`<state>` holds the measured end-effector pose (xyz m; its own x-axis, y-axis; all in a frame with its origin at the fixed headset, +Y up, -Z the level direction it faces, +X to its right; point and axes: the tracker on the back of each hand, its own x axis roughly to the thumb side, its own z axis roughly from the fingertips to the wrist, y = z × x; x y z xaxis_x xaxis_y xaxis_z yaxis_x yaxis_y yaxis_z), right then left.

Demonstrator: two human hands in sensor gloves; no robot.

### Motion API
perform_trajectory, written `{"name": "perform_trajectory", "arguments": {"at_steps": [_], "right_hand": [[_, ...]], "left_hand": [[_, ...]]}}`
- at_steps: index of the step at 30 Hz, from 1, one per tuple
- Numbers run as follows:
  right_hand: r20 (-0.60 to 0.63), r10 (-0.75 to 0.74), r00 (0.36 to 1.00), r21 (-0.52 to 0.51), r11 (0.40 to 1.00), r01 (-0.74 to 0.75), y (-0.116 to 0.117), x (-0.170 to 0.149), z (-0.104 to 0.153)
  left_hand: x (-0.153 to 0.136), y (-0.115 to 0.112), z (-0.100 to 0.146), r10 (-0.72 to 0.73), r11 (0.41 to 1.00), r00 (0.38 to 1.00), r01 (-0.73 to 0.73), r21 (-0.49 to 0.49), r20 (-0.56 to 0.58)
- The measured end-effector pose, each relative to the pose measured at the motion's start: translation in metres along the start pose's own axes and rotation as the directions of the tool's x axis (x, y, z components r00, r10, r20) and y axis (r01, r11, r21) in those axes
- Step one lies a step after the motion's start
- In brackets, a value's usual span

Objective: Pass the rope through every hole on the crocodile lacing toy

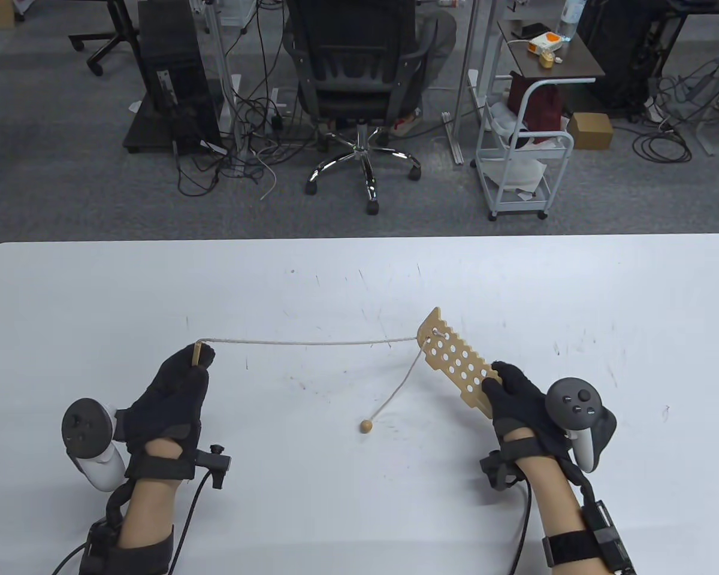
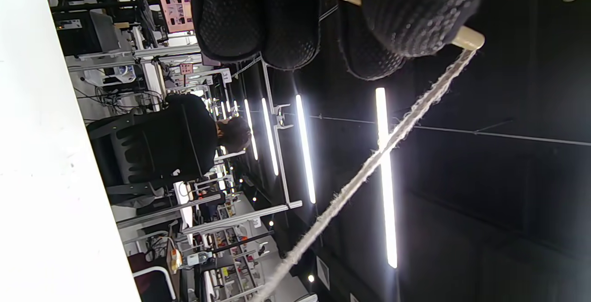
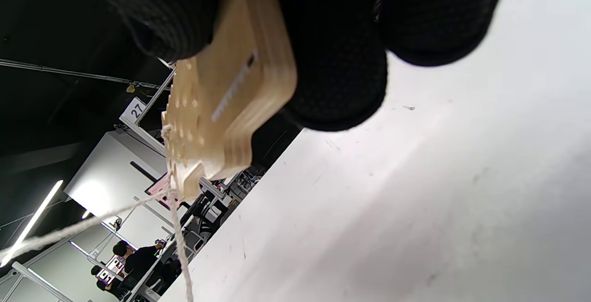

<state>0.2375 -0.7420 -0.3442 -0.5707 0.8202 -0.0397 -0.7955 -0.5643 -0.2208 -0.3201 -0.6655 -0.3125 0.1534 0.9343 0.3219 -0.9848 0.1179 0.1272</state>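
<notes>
Holding the crocodile lacing toy (image 1: 455, 359) by its near end, our right hand (image 1: 518, 398) keeps it tilted above the table (image 1: 359, 269). Our left hand (image 1: 168, 398) pinches the wooden needle (image 1: 196, 354), rope (image 1: 311, 343) stretched taut through the toy's far hole, its bead (image 1: 366, 426) resting between them. A sign reads "27" (image 3: 136, 109). White tabletop surrounds both hands.

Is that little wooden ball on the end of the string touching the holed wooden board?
Apart. The table view shows the ball lying on the table, well clear of the board; only the rope links them.
</notes>
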Motion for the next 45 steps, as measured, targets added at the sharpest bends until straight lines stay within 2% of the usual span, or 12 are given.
{"name": "perform_trajectory", "arguments": {"at_steps": [10,15,24,32,39,45], "right_hand": [[0.04,-0.002,0.999,0.012,1.0,0.002,0.004,0.007,0.002],[0.042,-0.073,0.996,0.04,0.997,0.071,0.008,0.009,0.004],[0.118,-0.069,0.991,0.079,0.995,0.06,0.015,0.025,0.014],[0.166,-0.11,0.98,0.143,0.986,0.086,0.024,0.039,0.025],[0.216,-0.111,0.97,0.177,0.982,0.073,0.031,0.051,0.034],[0.25,-0.118,0.961,0.202,0.977,0.067,0.036,0.059,0.041]], "left_hand": [[-0.004,-0.005,-0.001,0.024,0.999,0.999,-0.025,-0.027,-0.03],[-0.004,-0.012,-0.002,0.02,0.998,0.999,-0.022,-0.067,-0.029],[-0.004,-0.02,-0.002,-0.015,0.995,1.0,0.012,-0.102,-0.026],[-0.009,-0.025,-0.003,-0.012,0.988,0.997,0.001,-0.152,-0.07],[-0.016,-0.026,-0.002,-0.042,0.994,0.994,0.031,-0.107,-0.101],[-0.02,-0.029,-0.003,-0.097,0.988,0.988,0.081,-0.131,-0.12]]}}
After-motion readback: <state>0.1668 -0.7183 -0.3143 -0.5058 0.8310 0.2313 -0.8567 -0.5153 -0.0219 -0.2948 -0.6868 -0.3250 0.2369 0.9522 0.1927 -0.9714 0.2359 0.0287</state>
